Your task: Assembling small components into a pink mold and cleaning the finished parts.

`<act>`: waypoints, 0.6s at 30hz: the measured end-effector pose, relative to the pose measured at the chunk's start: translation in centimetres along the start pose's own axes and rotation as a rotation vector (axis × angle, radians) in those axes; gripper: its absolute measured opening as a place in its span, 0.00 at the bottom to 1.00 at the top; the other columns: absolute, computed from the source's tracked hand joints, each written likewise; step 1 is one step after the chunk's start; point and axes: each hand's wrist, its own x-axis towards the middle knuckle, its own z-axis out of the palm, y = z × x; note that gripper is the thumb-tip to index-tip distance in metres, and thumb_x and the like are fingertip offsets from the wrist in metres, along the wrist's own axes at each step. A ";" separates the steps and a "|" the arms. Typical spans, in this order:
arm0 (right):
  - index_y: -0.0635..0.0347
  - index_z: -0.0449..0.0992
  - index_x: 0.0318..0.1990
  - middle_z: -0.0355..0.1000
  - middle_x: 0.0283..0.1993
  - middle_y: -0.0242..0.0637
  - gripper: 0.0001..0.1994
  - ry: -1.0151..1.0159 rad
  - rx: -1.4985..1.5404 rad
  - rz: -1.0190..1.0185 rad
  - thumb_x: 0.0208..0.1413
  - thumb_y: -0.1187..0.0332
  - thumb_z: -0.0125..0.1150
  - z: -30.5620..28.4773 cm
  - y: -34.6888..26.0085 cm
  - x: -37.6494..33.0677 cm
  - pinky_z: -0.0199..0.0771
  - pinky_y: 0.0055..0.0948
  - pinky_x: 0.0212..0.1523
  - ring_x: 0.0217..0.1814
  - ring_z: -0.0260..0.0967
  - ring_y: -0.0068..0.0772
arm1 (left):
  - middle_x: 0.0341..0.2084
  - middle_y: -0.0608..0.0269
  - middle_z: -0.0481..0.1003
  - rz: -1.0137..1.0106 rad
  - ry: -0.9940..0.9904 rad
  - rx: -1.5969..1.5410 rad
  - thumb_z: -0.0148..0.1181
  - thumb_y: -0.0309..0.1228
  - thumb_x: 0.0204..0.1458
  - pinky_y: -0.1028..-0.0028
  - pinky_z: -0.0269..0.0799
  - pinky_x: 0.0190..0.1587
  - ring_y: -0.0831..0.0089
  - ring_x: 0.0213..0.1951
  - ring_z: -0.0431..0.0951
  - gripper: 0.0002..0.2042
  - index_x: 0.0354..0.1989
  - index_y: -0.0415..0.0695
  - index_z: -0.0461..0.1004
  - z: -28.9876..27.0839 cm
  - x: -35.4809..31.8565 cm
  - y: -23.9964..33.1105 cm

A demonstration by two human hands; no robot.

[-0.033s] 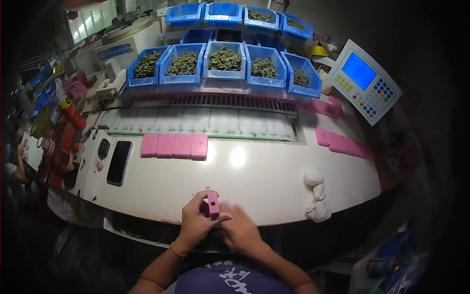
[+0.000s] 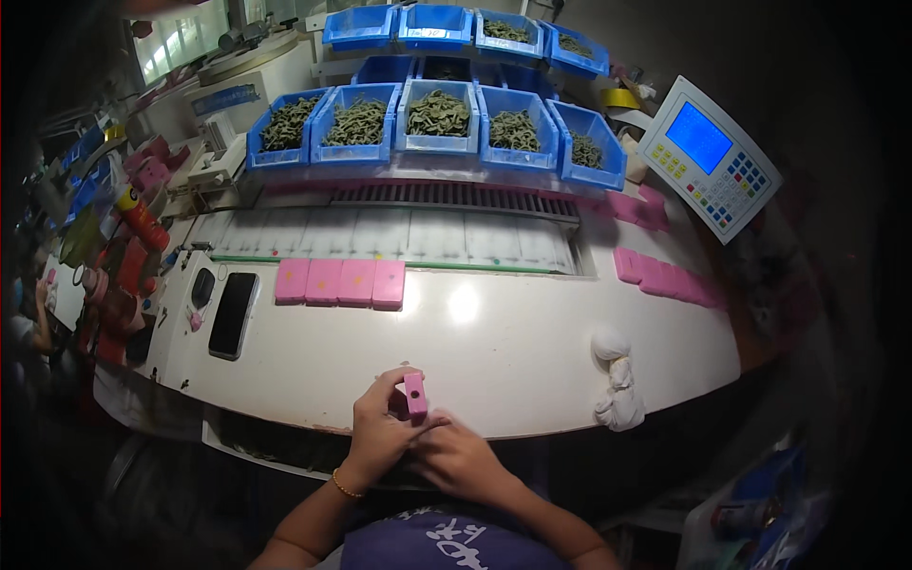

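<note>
Held upright between the fingers and thumb of my left hand is a pink rectangular block with a round dark hole in the face toward me. My right hand is close against its lower right side. Its fingers are curled and partly hidden behind the left hand, with some blur at the tips; whether they hold anything does not show. Beyond my hands, a row of several similar pink blocks lies on the white worktop.
A phone lies at the left, a white cloth bundle at the right. More pink blocks line the right side. Blue bins with dried green plant matter stand at the back. A control panel with a blue screen rises at the right.
My right hand has drawn slightly down and toward the left, its fingers now more curled and less blurred. The left hand and the pink block have stayed in place.
</note>
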 end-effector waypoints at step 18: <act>0.59 0.64 0.67 0.72 0.48 0.45 0.30 0.000 0.827 0.295 0.63 0.53 0.60 -1.7 2.9 1.6 0.72 0.32 0.49 0.46 0.72 0.37 | 0.31 0.56 0.75 0.024 -0.067 0.123 0.75 0.35 0.43 0.71 0.76 0.33 0.67 0.30 0.80 0.23 0.45 0.42 0.73 2.2 -0.9 -0.7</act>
